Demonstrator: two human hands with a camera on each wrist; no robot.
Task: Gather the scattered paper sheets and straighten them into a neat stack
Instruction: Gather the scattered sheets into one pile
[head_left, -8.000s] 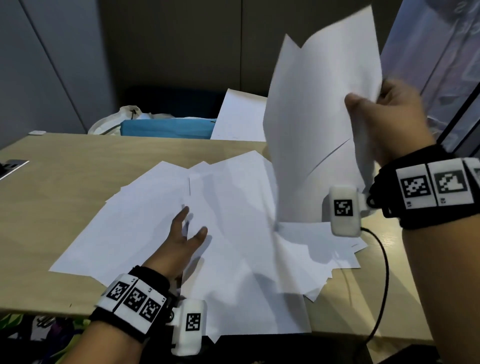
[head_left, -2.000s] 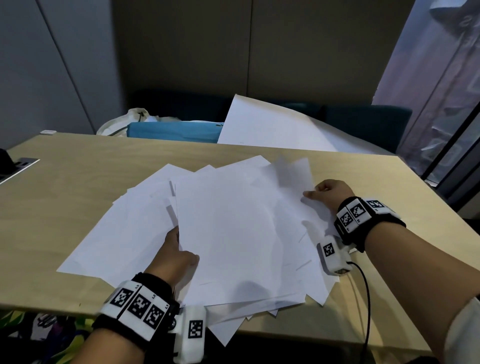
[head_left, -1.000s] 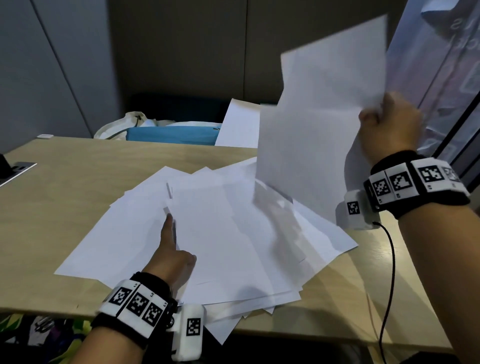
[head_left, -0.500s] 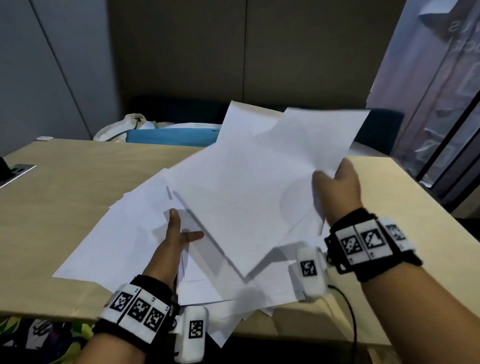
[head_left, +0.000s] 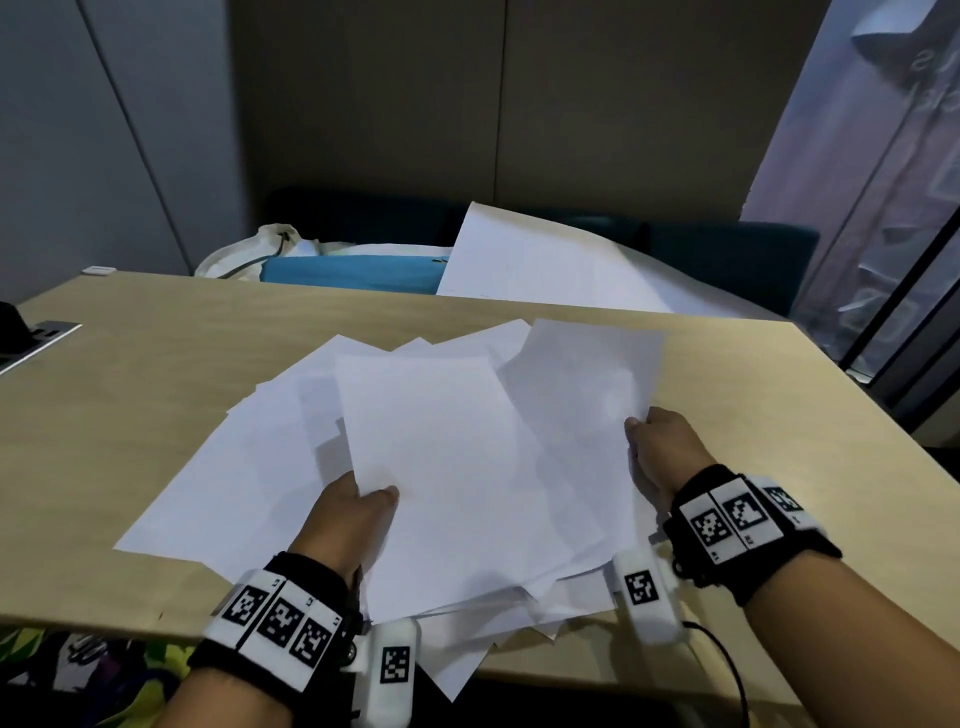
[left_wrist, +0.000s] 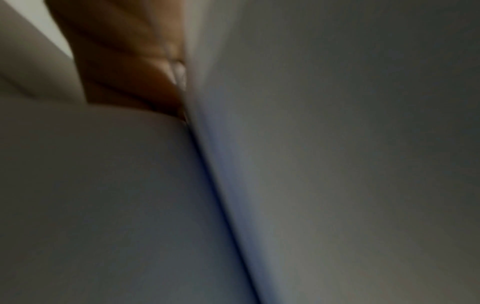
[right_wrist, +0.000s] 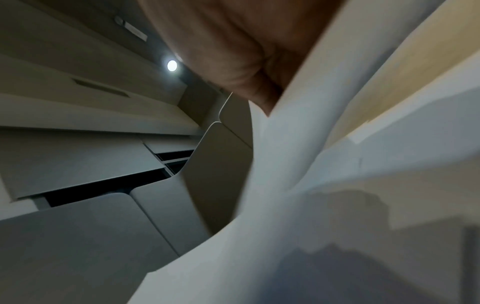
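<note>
Several white paper sheets (head_left: 291, 441) lie fanned in a loose pile on the wooden table (head_left: 130, 374), some hanging over its near edge. My left hand (head_left: 358, 506) pinches the left edge of the top sheet (head_left: 447, 467), thumb on top and fingers beneath. In the left wrist view those fingers (left_wrist: 130, 72) press against the paper (left_wrist: 324, 144). My right hand (head_left: 660, 449) grips the right edge of another sheet (head_left: 582, 395) lying on the pile's right side. The right wrist view shows that hand (right_wrist: 233, 51) against the curved sheet (right_wrist: 280, 164).
Beyond the table's far edge are a blue pouch (head_left: 353, 273), a white cloth bag (head_left: 260, 247) and a large white sheet (head_left: 545, 270) leaning on a dark teal seat (head_left: 737, 260). A socket panel (head_left: 36, 338) sits at the left. A black cable (head_left: 727, 660) trails off the near right edge.
My right hand has brought the lifted sheets down from the air onto the pile. My left hand has gone from open fingers on the pile to pinching the top sheet's left edge.
</note>
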